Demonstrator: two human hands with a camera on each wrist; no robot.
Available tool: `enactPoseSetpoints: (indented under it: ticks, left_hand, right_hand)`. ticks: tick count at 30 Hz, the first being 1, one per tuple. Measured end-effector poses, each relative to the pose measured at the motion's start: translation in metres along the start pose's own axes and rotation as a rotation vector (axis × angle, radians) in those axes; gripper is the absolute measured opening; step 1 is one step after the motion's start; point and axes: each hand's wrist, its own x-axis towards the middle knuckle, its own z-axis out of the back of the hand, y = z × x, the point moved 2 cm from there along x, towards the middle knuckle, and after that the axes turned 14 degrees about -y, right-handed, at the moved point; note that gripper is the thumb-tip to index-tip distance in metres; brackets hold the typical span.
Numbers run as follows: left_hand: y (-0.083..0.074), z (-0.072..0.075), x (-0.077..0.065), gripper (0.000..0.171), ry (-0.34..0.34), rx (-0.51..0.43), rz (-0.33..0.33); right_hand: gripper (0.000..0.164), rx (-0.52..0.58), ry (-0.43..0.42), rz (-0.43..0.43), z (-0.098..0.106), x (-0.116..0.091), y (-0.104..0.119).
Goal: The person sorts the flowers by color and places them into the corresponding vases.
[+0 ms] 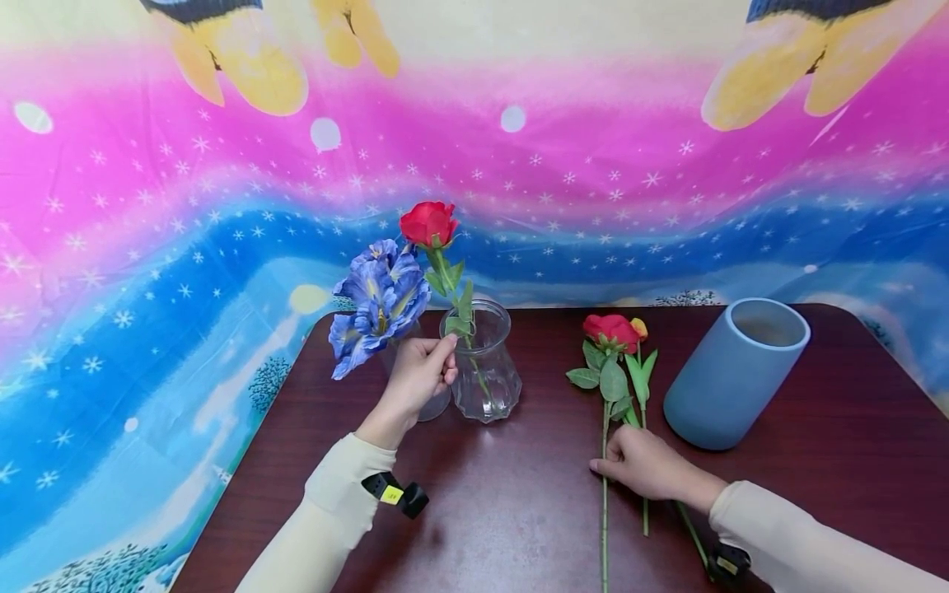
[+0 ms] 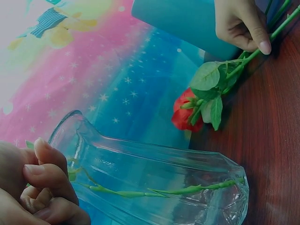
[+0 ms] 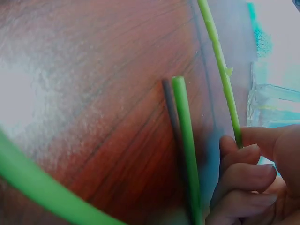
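Observation:
My left hand [image 1: 417, 372] pinches an upright red rose [image 1: 430, 224] by its stem, just at the rim of a faceted clear glass vase [image 1: 506, 387]. The lower stem [image 2: 154, 192] of that rose runs down inside the glass. To the right, a second red rose [image 1: 612, 331] lies on the table, its long stem pinched between thumb and fingers of my right hand [image 1: 656, 468]. Beside it lie a yellow flower [image 1: 639, 329], mostly hidden behind the rose, and a separate green stem end [image 3: 179, 93] under the hand.
Blue-purple flowers [image 1: 381, 296] stand in another clear glass [image 1: 436, 405], partly hidden behind my left hand. A tall blue-grey vase [image 1: 726, 387] stands at the right. Behind the dark wooden table [image 1: 511, 502] hangs a printed snowflake cloth [image 1: 593, 198].

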Motion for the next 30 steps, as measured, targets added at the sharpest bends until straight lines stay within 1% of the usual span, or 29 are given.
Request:
enactPoseSetpoints:
  ticks: [9,11,15,21,24,26,30]
  left_hand:
    - [0.0012,-0.0004,0.0011,0.046,-0.002,0.003,-0.001]
    - [0.0014,-0.0004,0.0013,0.046,-0.002,0.003,-0.001]
    - [0.0019,-0.0005,0.0018,0.045,-0.002,-0.001,-0.002]
    - [0.0027,-0.0005,0.0016,0.045,-0.001,-0.001,0.002]
    - [0.0025,-0.0001,0.0013,0.045,0.0,0.001,0.0]
    - [0.002,0.0,0.0013,0.045,0.0,0.0,-0.002]
    - [0.0013,0.0001,0.0014,0.045,0.001,0.005,-0.006]
  right_hand:
    - [0.052,0.111,0.046,-0.012,-0.002,0.0015,-0.0057]
    - [0.049,0.142,0.054,-0.031,-0.0022,0.0015,-0.0063]
    - [0.045,0.201,0.053,-0.099,-0.0018,0.0005,-0.006]
    - [0.047,0.287,0.042,-0.195,-0.0012,-0.0012,-0.0028]
    - [0.045,0.32,0.043,-0.233,-0.0006,-0.0021,-0.0006]
    - [0.043,0.337,0.037,-0.245,-0.0001,-0.0024,0.0009]
    - [0.041,0.369,0.005,-0.232,0.0004,-0.0026,0.0033]
